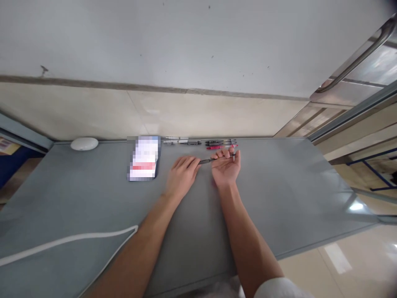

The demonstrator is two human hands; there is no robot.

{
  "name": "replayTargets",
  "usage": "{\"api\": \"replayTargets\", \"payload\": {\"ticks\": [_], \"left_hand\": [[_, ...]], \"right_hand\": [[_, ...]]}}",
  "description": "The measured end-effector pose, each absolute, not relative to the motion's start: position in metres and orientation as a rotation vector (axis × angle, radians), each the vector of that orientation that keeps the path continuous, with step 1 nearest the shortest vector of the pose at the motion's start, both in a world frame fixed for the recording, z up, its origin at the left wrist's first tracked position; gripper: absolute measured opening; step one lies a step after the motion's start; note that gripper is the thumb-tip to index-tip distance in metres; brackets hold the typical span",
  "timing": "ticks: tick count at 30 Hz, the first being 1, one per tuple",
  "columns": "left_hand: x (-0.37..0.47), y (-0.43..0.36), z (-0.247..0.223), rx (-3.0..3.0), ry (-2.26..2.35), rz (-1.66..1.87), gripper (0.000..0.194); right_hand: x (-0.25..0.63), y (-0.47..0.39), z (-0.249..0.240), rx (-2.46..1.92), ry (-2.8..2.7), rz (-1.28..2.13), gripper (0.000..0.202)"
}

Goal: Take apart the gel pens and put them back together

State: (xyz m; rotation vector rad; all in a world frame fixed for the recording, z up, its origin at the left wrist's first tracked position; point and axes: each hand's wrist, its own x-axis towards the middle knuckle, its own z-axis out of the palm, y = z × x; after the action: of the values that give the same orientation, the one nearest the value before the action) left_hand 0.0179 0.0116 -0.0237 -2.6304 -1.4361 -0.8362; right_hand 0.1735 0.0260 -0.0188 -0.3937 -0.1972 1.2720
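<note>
Both forearms reach forward over the grey desk [279,198], and the hands meet near its far edge. The left hand [181,176] lies palm down, its fingers pinching one end of a dark pen [206,161]. The right hand [227,167] is turned palm up, fingers curled, and grasps the other end of the pen. The pen is level between them, just above the desk. Behind the hands, several pens [221,144] lie in a row at the far edge.
</note>
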Motion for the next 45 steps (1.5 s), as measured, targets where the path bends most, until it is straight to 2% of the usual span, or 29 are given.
{"api": "replayTargets", "payload": {"ticks": [2, 4, 8, 11, 14, 22, 30, 45], "left_hand": [[0.015, 0.012, -0.025, -2.610, -1.423, -0.846, 0.026], [0.012, 0.012, -0.025, -2.586, -1.403, -0.870, 0.024], [0.011, 0.013, -0.026, -2.565, -1.363, -0.895, 0.020], [0.012, 0.012, -0.025, -2.580, -1.323, -0.886, 0.020], [0.012, 0.010, -0.024, -2.592, -1.292, -0.884, 0.022], [0.014, 0.010, -0.027, -2.595, -1.340, -0.839, 0.028], [0.016, 0.009, -0.037, -2.495, -1.687, -0.524, 0.051], [0.017, 0.009, -0.035, -2.508, -1.721, -0.458, 0.052]], "right_hand": [[0.181, 0.026, -0.017, -0.580, -0.288, 1.236, 0.028], [0.188, 0.023, -0.015, -0.868, -0.508, 1.058, 0.031], [0.198, 0.009, -0.012, -1.359, -1.332, 0.355, 0.022], [0.198, -0.003, -0.016, -1.324, -1.873, -0.059, 0.023], [0.197, -0.009, -0.022, -1.256, -2.114, -0.241, 0.028], [0.209, 0.004, -0.024, -1.183, -2.259, -0.355, 0.029], [0.241, 0.034, -0.029, -1.300, -2.260, -0.431, 0.026], [0.250, 0.057, -0.020, -1.464, -2.268, -0.392, 0.030]]}}
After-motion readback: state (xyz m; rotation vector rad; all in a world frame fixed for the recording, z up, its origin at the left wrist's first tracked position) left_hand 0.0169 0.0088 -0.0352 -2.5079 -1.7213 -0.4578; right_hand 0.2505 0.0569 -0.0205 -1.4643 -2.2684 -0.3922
